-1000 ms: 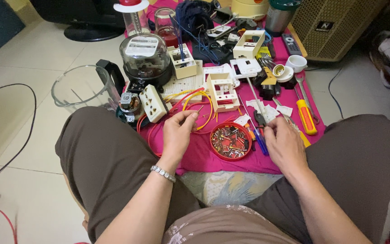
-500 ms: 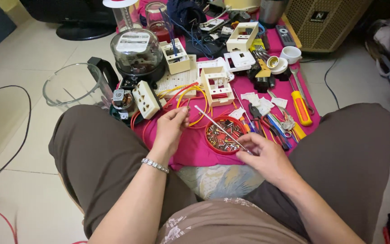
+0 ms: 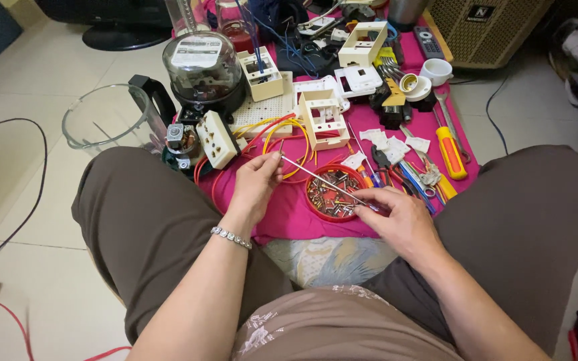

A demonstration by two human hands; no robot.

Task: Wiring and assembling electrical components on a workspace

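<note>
I sit cross-legged before a pink cloth (image 3: 289,214) spread with electrical parts. My right hand (image 3: 399,217) grips the handle of a thin screwdriver (image 3: 322,180) whose shaft slants up to the left over a red lid of screws (image 3: 329,197). My left hand (image 3: 255,184) pinches something small at the screwdriver's tip; I cannot tell what. Red and yellow wires (image 3: 272,134) loop just beyond that hand, next to a cream socket (image 3: 217,139) and a cream switch frame (image 3: 322,120).
A round glass-domed meter (image 3: 202,67) and a clear glass jug (image 3: 105,120) stand at the left. A yellow-handled screwdriver (image 3: 451,154), pliers and small white parts lie at the right. A speaker box (image 3: 496,27) is behind. Cables trail over the tiled floor.
My right hand picked up the thin screwdriver from the tools on the right and swung it left over the red lid. Its tip now meets my left fingers.
</note>
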